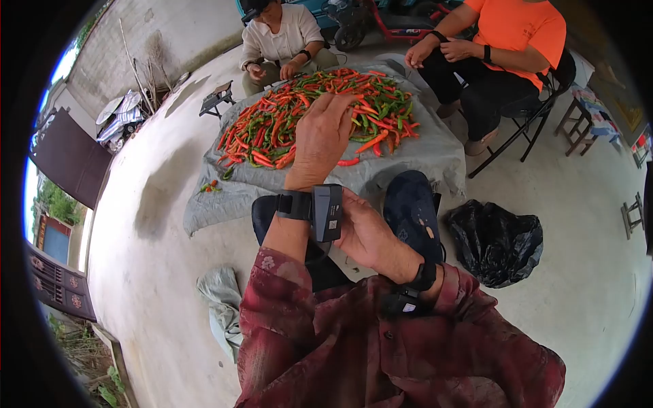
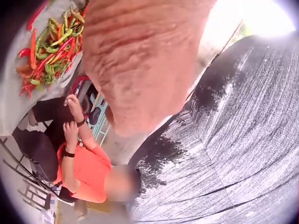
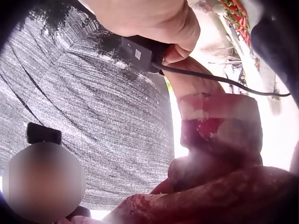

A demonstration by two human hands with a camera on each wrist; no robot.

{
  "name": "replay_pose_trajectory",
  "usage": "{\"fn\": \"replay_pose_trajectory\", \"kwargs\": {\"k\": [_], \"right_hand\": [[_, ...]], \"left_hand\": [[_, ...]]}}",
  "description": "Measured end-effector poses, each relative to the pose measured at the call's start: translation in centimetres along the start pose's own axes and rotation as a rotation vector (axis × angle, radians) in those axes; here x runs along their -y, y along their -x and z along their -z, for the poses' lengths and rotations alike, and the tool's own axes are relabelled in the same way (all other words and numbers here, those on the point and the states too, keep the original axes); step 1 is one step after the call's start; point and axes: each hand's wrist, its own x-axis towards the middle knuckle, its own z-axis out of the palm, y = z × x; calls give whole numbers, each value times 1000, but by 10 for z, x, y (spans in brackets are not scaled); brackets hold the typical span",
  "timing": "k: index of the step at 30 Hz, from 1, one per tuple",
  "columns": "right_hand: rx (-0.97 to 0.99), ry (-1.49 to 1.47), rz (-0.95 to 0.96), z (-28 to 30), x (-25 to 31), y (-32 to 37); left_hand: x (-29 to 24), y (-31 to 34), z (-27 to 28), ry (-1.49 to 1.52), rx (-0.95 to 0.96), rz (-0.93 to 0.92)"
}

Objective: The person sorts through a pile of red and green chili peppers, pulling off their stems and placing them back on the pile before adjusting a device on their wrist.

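Observation:
My left hand (image 1: pixel 322 134) is raised in front of a heap of red and green chili peppers (image 1: pixel 272 126), its fingers loosely bent and holding nothing. A black strap rings the left wrist and carries a dark box-shaped wrist camera (image 1: pixel 327 212) with a small printed label. My right hand (image 1: pixel 367 234) grips that camera from its right side. In the right wrist view, the fingers of the right hand (image 3: pixel 154 21) close around the camera (image 3: pixel 140 53), and a black cable (image 3: pixel 210 77) runs from it. The back of the left hand (image 2: pixel 140 65) fills the upper left wrist view.
The peppers lie on a grey sheet (image 1: pixel 204 204). Beyond it sit a person in a light shirt (image 1: pixel 289 34) and one in an orange top (image 1: pixel 520 37) on a folding chair (image 1: pixel 537 115). A black plastic bag (image 1: pixel 493 241) lies on the floor at right, a grey cloth (image 1: pixel 221 292) at left.

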Motion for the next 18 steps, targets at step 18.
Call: {"fn": "replay_pose_trajectory", "kwargs": {"k": [18], "right_hand": [[129, -32, -165, 24, -25, -41]], "left_hand": [[31, 27, -25, 2336, -449, 1081]]}}
